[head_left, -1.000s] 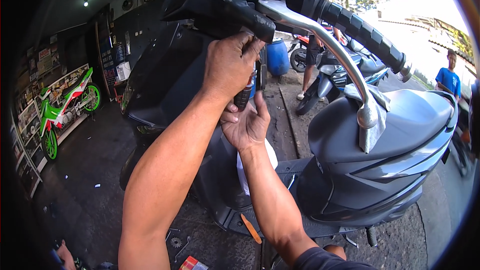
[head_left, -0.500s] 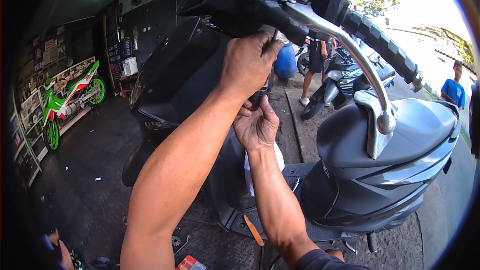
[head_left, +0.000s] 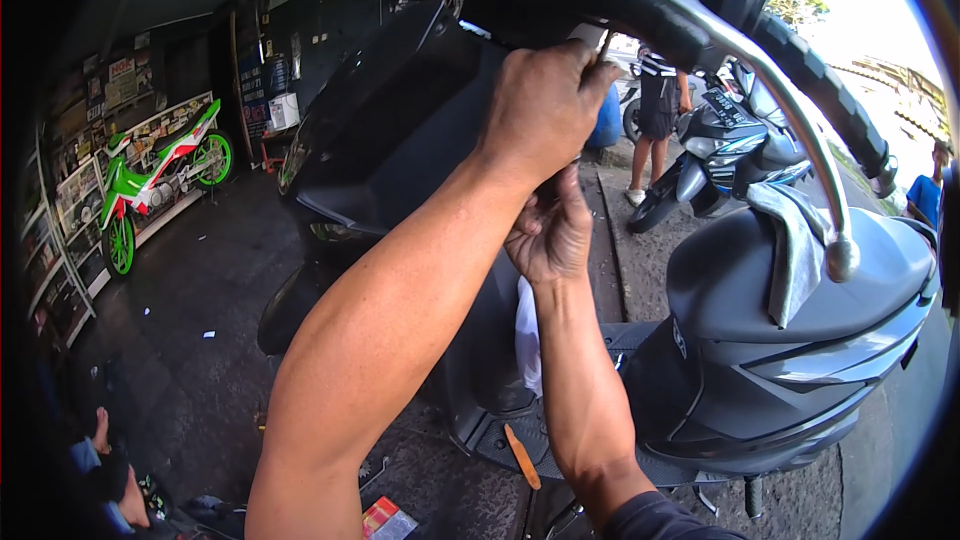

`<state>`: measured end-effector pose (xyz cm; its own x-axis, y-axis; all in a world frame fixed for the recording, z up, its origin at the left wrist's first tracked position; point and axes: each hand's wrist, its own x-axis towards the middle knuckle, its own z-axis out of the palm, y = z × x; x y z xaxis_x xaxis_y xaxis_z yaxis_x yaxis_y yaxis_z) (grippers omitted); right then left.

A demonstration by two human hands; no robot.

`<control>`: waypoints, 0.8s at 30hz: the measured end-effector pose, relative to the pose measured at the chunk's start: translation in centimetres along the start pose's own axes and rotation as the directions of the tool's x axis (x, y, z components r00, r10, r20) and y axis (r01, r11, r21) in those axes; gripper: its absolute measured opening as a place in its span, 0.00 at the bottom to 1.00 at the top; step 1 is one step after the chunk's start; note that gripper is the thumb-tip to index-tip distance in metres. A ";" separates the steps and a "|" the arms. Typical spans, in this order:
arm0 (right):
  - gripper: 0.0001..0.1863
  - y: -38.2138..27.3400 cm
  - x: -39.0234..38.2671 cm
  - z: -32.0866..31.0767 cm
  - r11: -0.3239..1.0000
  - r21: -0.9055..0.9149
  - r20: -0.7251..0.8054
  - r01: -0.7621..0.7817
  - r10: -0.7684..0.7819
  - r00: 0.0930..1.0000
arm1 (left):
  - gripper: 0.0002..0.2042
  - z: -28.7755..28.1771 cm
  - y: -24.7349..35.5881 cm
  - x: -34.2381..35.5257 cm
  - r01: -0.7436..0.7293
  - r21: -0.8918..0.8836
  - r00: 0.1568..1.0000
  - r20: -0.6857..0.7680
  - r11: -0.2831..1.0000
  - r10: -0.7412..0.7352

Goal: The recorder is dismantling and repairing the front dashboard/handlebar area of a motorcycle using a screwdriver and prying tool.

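I stand before a dark grey scooter (head_left: 390,130), both arms raised under its handlebar. My left hand (head_left: 545,105) is closed in a pinch around a slim rod (head_left: 606,42), whose upper end points up toward the underside of the handlebar. Just below, my right hand (head_left: 553,230) is closed, palm up, with its fingers curled near the lower end of the rod. The left hand and wrist hide most of what the right fingers grip. A silver brake lever (head_left: 780,90) curves down to the right of my hands.
A grey cloth (head_left: 795,260) lies over the seat (head_left: 850,260). An orange-handled tool (head_left: 522,456) rests on the footboard. A red box (head_left: 381,516) is on the floor. A green motorcycle (head_left: 155,175) stands at left; a parked scooter (head_left: 700,155) and a person (head_left: 657,115) are behind.
My view has shifted, so the scooter and both hands appear further right. The hands keep their hold under the handlebar; the lower end of the rod is now more hidden.
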<state>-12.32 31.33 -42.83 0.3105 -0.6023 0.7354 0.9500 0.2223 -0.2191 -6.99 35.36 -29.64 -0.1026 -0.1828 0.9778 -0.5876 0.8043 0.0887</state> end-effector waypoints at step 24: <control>0.25 -8.4 -33.3 1.3 0.682 -0.632 -0.575 -0.368 -0.094 0.813 | 0.06 -1.6 9.8 -26.7 0.192 -0.077 0.938 0.306 0.978 -0.160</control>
<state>-30.69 50.54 -64.61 0.1817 -0.9511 0.2497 0.5537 -0.1109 -0.8253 -8.71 49.06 -54.59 -0.2483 -0.4733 0.8452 -0.5332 0.7952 0.2886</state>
